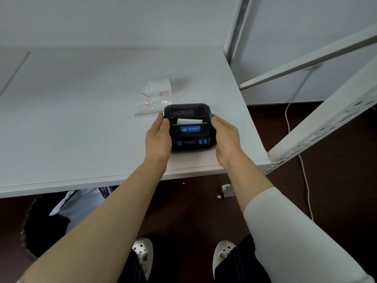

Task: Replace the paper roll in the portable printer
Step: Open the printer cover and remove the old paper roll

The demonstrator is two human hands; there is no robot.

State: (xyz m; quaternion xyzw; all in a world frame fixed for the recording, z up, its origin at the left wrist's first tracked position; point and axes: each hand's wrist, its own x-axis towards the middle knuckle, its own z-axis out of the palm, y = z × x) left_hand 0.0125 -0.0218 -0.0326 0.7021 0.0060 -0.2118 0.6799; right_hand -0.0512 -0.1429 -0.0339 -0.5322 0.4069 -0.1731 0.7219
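The printer [189, 126] sat on the table [81, 111], close to its near edge and not far from its right corner. Both hands cupped it from the sides: the left hand [158, 137] lay flat against the printer's left flank, fingers together and thumb up near the lid; the right hand [225, 137] pressed the right flank, a fingertip resting on the blue latch [210, 117]. Neither hand pinched anything. A short tab of paper [189, 121] stuck out of the printer's slot, and the lid looked closed.

Just behind the printer, to its left, lay the spare roll [160, 86] in a crumpled clear bag [152, 101].

The risks seemed plain. With the printer so near the edge, a hard squeeze on the latch or a lid springing up could have skidded it off onto the floor. A one-sided press might have failed to release the lid, tempting a prying force that could strain the hinge. The roll behind the printer could have rolled away if the opening lid or bag nudged it.
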